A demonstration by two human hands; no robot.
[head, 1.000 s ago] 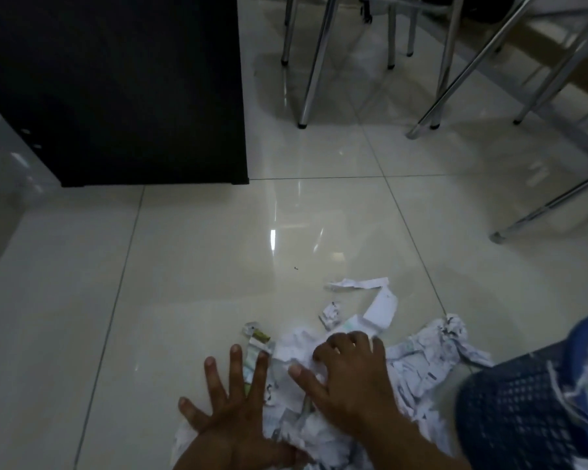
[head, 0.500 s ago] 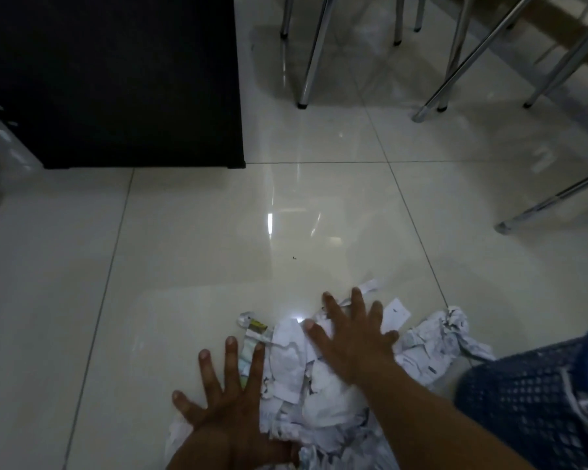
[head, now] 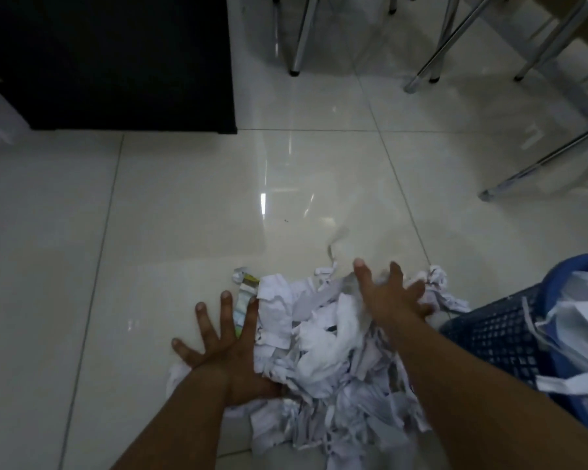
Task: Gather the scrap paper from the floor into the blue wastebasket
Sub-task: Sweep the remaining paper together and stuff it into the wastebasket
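Observation:
A heap of torn and crumpled white scrap paper [head: 323,354] lies on the pale floor tiles in front of me. My left hand [head: 223,347] rests flat on the floor with fingers spread, its palm against the heap's left edge. My right hand [head: 389,298] lies open on the far right part of the heap, fingers spread over the scraps. A crumpled ball [head: 437,278] sits just beyond its fingers. The blue wastebasket [head: 499,337] with mesh walls stands at the right edge, next to the heap, holding several paper strips [head: 577,320].
A black cabinet [head: 109,62] stands at the upper left. Metal chair and table legs [head: 299,45] cross the top and right of the floor, one slanted leg [head: 537,171] ending near the basket. Open glossy tile [head: 190,205] spreads beyond the heap.
My right hand has slid farther forward and to the right over the heap, dragging the loose strips in. The left hand stays planted. The view has tilted down, showing more of the basket.

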